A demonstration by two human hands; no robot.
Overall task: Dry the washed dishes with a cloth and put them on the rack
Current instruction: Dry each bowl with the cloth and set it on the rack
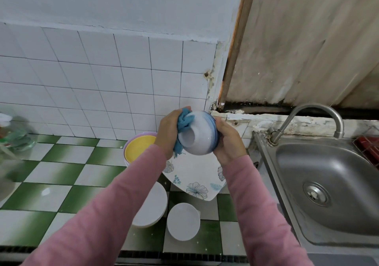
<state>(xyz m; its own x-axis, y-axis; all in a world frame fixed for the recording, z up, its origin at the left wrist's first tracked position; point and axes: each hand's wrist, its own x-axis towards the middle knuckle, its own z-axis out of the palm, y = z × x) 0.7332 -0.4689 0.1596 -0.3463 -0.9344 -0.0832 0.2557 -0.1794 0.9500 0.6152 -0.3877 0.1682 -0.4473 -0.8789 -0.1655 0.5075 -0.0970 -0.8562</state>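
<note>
Nearest on the green-and-white tiled desk point(51, 196) sit two round white bowls point(183, 221); beyond, the right hand point(227, 142) grips a blue-rimmed white ceramic bowl point(198, 142) aloft, and the left hand point(168, 134) clutches a crumpled blue cloth point(184, 122) against it.

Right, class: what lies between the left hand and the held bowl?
A blue cloth, bunched against the bowl under the left hand; the head view shows it.

You have a green-and-white checked tile counter point(51, 173) | left of steel sink point(328, 173): flowered white plate point(194, 175), large white round dish point(151, 204), small white round dish point(183, 221), lilac plastic bowl point(141, 135) holding yellow bowl point(139, 146)
</note>
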